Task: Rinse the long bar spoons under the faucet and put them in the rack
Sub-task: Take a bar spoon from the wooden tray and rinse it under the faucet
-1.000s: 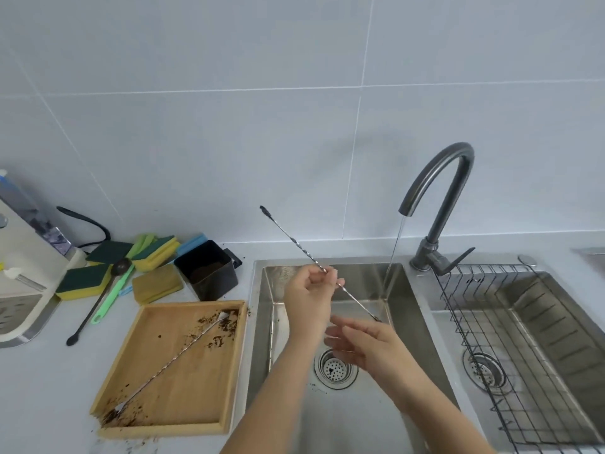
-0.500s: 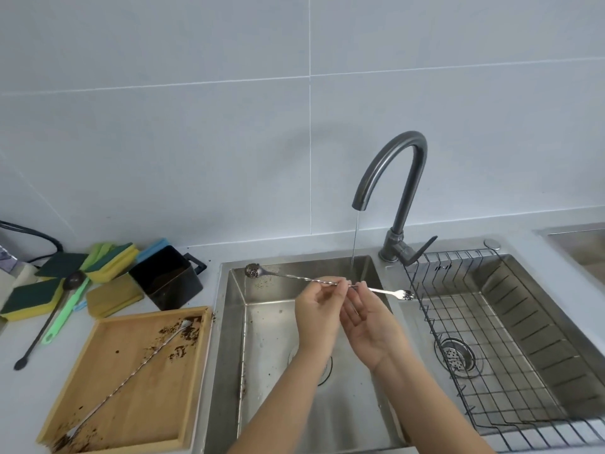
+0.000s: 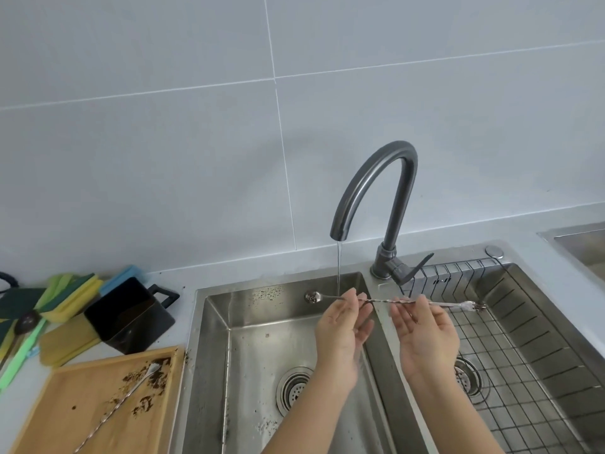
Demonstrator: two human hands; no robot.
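Observation:
A long twisted bar spoon (image 3: 383, 301) lies level across the divider between the two basins. Its bowl end is at the left by the thin water stream; its fork end, with dark bits on it, reaches over the wire rack (image 3: 510, 322). My left hand (image 3: 345, 326) pinches the shaft near the bowl, just right of the stream. My right hand (image 3: 425, 329) pinches it nearer the fork end. The dark faucet (image 3: 376, 191) runs into the left sink (image 3: 262, 322). A second bar spoon (image 3: 121, 404) lies among coffee grounds on the wooden tray (image 3: 65, 421).
A black square cup (image 3: 127, 316) stands on the counter left of the sink. Yellow-green sponges (image 3: 65, 296), a green brush and a dark spoon lie at the far left. The rack sits in the right basin over a drain (image 3: 468, 375).
The spoon has turned level and shifted right, so its fork end now hangs over the rack. My right hand slid along the shaft away from my left. The camera view moved right.

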